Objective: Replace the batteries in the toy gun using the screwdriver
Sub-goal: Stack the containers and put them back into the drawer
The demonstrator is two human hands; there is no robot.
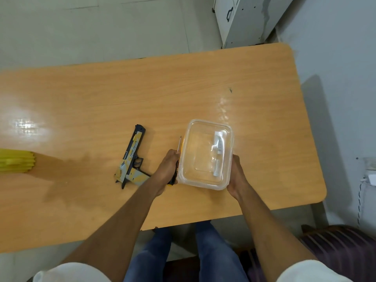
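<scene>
Center frame, both hands flank the clear box (205,155): left hand (167,169) fingers curled round the screwdriver (179,145), right hand (237,176) gripping the box's side; gun (132,159) lies left.

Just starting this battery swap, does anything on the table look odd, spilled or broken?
Nothing stands out. The toy gun lies flat and whole on the table. The clear container sits upright with its lid on, held between both hands, and the left hand also holds the screwdriver.
</scene>
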